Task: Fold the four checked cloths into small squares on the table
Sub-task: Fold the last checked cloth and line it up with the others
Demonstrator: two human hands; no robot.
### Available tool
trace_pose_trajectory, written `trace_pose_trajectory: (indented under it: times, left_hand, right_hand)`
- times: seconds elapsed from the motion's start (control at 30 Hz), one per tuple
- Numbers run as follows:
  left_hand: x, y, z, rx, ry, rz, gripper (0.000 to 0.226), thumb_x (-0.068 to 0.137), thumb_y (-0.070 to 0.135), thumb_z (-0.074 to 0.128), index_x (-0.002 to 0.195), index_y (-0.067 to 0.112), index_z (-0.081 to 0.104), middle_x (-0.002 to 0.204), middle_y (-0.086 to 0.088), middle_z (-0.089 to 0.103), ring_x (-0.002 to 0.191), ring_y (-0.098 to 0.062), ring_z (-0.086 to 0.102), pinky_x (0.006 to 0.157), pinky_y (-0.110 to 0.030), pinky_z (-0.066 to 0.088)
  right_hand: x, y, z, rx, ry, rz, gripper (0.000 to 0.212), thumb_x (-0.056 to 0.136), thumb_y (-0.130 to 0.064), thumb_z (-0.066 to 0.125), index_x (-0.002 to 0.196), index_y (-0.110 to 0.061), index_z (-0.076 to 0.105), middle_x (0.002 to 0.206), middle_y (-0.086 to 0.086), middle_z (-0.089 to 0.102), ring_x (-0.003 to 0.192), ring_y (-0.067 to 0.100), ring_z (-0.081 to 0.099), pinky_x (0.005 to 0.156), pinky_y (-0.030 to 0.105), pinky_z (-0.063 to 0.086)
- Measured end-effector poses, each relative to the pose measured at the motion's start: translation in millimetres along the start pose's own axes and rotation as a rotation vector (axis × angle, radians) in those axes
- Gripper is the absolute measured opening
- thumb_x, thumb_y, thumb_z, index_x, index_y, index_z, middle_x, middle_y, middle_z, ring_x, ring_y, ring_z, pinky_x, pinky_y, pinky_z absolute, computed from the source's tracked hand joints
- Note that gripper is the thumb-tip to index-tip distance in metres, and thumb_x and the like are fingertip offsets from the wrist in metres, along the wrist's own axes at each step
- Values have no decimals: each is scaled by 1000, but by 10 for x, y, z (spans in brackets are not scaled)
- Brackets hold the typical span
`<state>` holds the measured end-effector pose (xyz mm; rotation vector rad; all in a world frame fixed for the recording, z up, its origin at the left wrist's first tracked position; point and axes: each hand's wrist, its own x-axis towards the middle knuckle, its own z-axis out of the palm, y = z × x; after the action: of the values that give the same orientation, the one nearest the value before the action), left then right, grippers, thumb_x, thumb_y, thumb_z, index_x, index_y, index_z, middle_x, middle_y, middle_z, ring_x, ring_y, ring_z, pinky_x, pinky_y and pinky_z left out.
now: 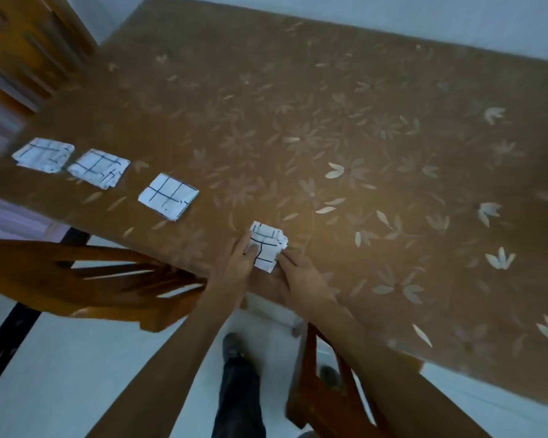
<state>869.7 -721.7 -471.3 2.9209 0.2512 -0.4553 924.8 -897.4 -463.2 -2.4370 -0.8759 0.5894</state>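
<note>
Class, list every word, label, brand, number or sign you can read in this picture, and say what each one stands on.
None: no word, number, label or sign can be read anywhere.
The far-left cloth, second cloth, third cloth and fourth cloth, touched by the left hand and right hand, bear only black grid lines.
The table cover shows only leaves and flowers.
</note>
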Motion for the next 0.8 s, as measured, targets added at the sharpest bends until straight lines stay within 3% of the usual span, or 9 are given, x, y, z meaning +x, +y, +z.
trace_pose_trajectory:
  times: [0.03,0.1,0.2,0.27,0.37,0.43,0.5,0.6,0.8]
  left_hand:
    - [60,-225,49,21,36,-8,67,50,16,99,109,1,71,121,-24,68,98,-40,70,72,-47,62]
    - [152,-429,-52,110,12,12,72,54,27,97,116,4,67,128,-20,64,102,-34,67,76,-44,61]
    - [287,-498,-172,138,54,65,49,99,17,52,145,7,41,160,-15,28,132,-32,44,100,-43,44]
    - [397,-591,-234,136,37,58,48,102,10,39,149,5,34,164,-14,18,136,-32,38,103,-42,41]
    - [448,-848,-263,143,106,121,50,84,12,67,132,5,58,149,-17,48,118,-32,57,90,-42,51]
    - [441,-1046,-243,159,92,190,57,76,17,77,130,6,61,143,-17,53,122,-36,57,93,-46,52]
    - [443,-1154,-212,142,86,259,60,83,26,71,138,9,54,150,-17,47,136,-36,47,104,-49,46]
    - [431,-1188,-101,82,103,370,59,93,29,54,148,10,43,157,-15,38,146,-31,34,115,-46,37]
    - [490,-1144,-167,-159,219,295,50,94,27,43,140,9,47,144,-19,53,131,-29,55,99,-41,53]
  right_hand:
    - [117,-129,30,-20,7,14,44,88,-12,59,131,-5,57,135,12,52,113,34,55,91,46,52]
    - [333,-359,98,-50,-4,27,47,87,-21,58,131,-6,55,134,14,49,111,35,52,89,46,51]
    - [591,-578,184,-48,40,120,40,87,-20,59,124,-5,58,127,15,50,104,36,56,84,43,52]
    - [710,-661,235,-20,52,169,35,88,-16,57,121,-5,60,124,15,52,99,37,59,82,42,53]
    - [796,-778,231,-47,104,224,38,90,-18,54,126,-7,58,129,14,54,103,35,59,83,43,51]
    - [854,-900,208,-149,244,294,41,90,-19,50,130,-9,56,133,13,54,104,34,58,85,43,50]
    - [923,-1072,202,-174,356,271,46,88,-20,51,132,-7,54,137,17,53,108,35,58,89,43,49]
    - [1041,-1259,293,-178,265,92,60,83,-33,47,135,-5,56,142,16,53,127,34,53,101,48,48]
    - [1068,-1108,360,-110,251,225,64,87,-27,31,144,-3,46,155,16,38,144,31,35,112,43,30]
